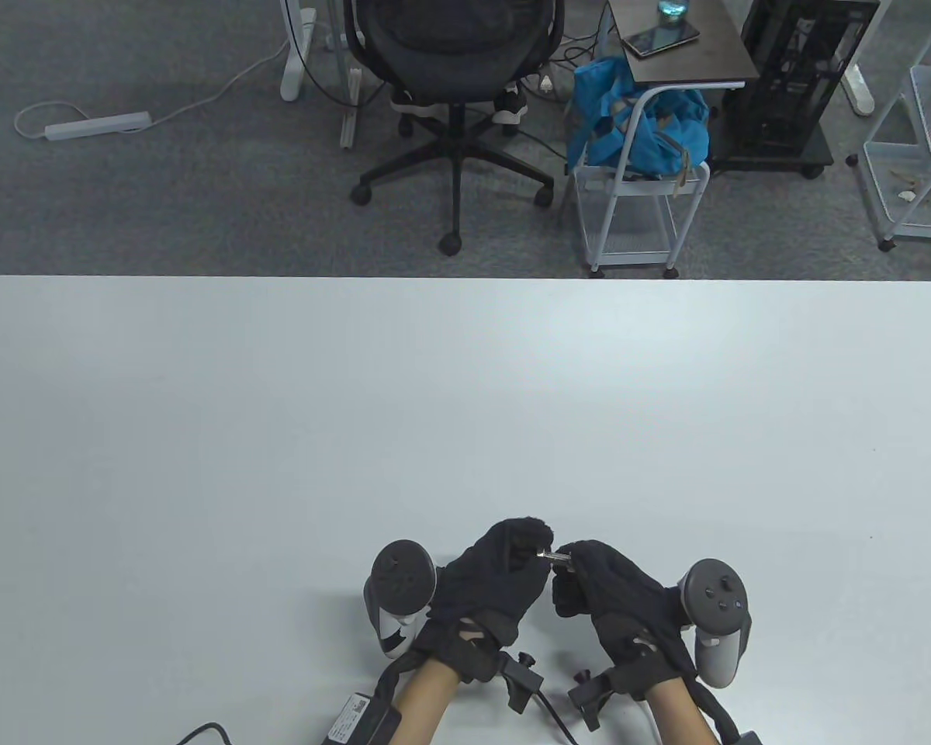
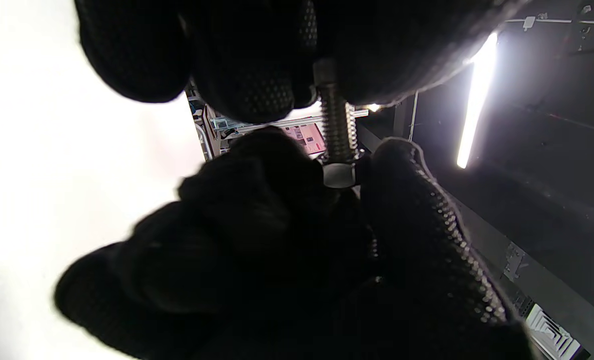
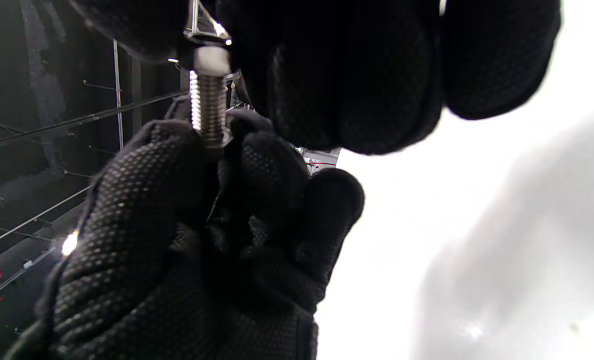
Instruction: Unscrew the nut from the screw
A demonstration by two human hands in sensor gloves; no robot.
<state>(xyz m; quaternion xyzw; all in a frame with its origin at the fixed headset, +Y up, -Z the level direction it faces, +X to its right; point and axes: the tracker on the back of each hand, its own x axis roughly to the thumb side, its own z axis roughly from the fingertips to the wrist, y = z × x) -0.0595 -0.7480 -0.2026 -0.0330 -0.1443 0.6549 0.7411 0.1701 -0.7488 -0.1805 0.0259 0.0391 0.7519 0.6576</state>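
Observation:
A silver threaded screw point(image 1: 547, 554) is held level just above the white table point(image 1: 465, 403), between my two black-gloved hands near the front edge. My left hand point(image 1: 534, 545) grips one end of the screw point(image 2: 335, 125); its fingers point(image 2: 256, 65) close around that end. My right hand point(image 1: 571, 559) pinches the nut point(image 2: 339, 175) on the screw's other end. In the right wrist view the nut point(image 3: 209, 56) sits between my right fingertips point(image 3: 337, 75) and the screw point(image 3: 207, 107) runs down into my left hand point(image 3: 176, 225). The screw's end inside the left hand is hidden.
A tracker point(image 1: 399, 590) sits left of my left hand and another tracker point(image 1: 715, 613) right of my right hand. Cables and a small black box point(image 1: 353, 718) lie at the front edge. Beyond the table's far edge stand an office chair point(image 1: 454, 101) and a white cart point(image 1: 636, 202).

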